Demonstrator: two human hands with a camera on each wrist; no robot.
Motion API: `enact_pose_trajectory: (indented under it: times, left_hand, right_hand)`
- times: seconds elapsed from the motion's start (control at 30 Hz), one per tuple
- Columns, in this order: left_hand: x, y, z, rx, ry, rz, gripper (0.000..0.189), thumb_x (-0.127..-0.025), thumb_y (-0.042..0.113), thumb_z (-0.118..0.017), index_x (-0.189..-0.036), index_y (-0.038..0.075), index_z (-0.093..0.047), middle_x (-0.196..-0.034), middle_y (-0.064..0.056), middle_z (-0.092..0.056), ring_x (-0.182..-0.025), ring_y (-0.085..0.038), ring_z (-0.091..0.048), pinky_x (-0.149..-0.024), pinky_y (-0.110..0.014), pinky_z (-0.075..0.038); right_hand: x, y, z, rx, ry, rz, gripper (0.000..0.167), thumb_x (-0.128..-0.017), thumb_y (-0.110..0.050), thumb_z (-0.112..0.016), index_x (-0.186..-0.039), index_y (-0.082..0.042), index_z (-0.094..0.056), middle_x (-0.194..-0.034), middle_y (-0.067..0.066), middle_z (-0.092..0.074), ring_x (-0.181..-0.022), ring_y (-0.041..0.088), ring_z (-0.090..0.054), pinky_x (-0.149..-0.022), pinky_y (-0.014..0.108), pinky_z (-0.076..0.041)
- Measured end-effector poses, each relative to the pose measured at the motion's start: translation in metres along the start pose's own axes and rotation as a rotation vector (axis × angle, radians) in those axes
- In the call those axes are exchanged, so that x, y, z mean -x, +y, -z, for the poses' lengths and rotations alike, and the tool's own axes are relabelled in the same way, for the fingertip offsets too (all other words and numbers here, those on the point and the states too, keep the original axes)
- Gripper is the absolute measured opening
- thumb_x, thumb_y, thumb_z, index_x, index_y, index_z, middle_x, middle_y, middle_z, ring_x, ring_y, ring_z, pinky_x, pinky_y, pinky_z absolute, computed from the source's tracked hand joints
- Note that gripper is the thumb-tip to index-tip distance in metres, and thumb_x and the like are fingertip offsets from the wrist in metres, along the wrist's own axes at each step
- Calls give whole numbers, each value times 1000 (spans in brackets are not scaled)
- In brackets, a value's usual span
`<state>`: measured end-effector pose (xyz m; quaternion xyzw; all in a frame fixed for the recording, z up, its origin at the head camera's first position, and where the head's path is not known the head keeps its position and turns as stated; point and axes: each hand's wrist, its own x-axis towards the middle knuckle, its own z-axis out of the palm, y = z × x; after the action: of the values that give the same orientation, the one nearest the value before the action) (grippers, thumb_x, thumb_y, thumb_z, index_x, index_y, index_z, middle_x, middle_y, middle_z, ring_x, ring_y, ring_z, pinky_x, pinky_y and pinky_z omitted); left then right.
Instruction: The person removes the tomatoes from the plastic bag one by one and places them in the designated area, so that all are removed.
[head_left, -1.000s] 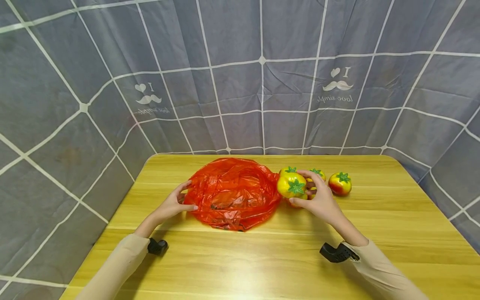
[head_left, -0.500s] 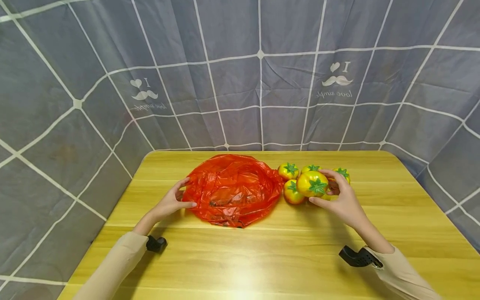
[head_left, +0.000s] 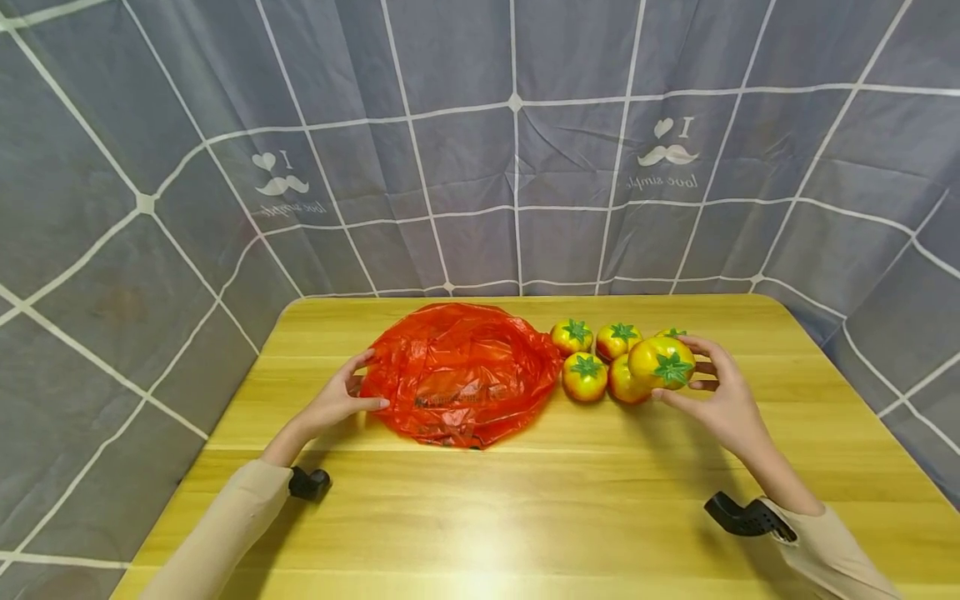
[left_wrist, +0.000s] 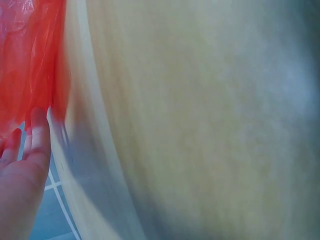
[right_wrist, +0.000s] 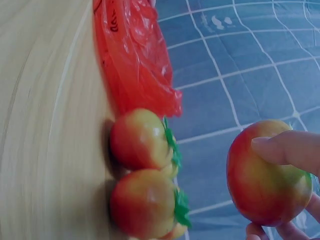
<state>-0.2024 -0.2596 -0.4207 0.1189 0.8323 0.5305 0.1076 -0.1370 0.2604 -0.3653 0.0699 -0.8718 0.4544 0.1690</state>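
A crumpled red plastic bag [head_left: 457, 379] lies full and rounded on the wooden table. At its left end my left hand [head_left: 330, 404] rests against the film, thumb and fingers spread apart; the left wrist view shows fingertips touching the red plastic [left_wrist: 30, 60]. My right hand [head_left: 723, 392] holds a yellow-red toy tomato [head_left: 660, 362] with a green leafy top, the thumb on its near side and fingers behind. In the right wrist view this tomato [right_wrist: 267, 172] is up in the air. Several similar tomatoes [head_left: 585, 377] stand below it, at the bag's right end.
The pale wooden table [head_left: 480, 517] has its far edge against a grey curtain [head_left: 465, 167] with white grid lines. The bag's gathered end lies right by the nearest tomatoes. Black wrist cameras [head_left: 750, 517] sit on both forearms.
My right hand has moved right with the tomato, from beside the bag to over the right side of the group. More tomatoes now show. The left hand stays at the bag.
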Motion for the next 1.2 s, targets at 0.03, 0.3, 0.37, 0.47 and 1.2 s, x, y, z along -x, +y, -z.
enact_pose_trajectory:
  times: [0.03,0.3,0.37,0.47,1.2]
  left_hand:
    - [-1,0,0,-2,1,-1,91,-83,11,-73,-152,-1,-13,-153,-27,-23,-129,-47,-42,-104,-57,-39]
    - [-3,2,2,-28,15,2,92,-83,13,-73,-152,0,-14,-153,-27,-23,-127,-47,-43,-105,-58,-38]
    - [-3,3,2,-28,17,4,92,-83,13,-73,-152,0,-14,-153,-27,-23,-128,-48,-42,-105,-59,-37]
    - [-2,3,2,-23,17,8,91,-83,13,-73,-152,0,-14,-153,-27,-22,-128,-48,-41,-105,-59,-37]
    - [3,0,2,-9,20,21,91,-83,12,-73,-152,-1,-13,-153,-27,-22,-129,-48,-40,-106,-58,-37]
  right_hand:
    - [0,1,2,-3,4,-3,74,-73,-7,-82,-136,-3,-45,-122,-7,-46,-95,-5,-46,-73,7,-42]
    - [-3,13,14,20,29,-28,75,-73,-6,-82,-138,-3,-44,-117,-23,-41,-94,-8,-46,-72,4,-42]
    - [-3,16,17,30,34,-38,75,-74,-7,-81,-138,-3,-43,-116,-21,-42,-92,-7,-47,-72,4,-42]
    - [-2,20,21,43,36,-54,75,-75,-8,-81,-139,-3,-43,-116,-10,-44,-87,-5,-48,-71,5,-43]
    - [3,68,26,63,-73,-175,75,-80,-12,-77,-141,5,-36,-131,32,-42,-81,-17,-41,-67,2,-42]
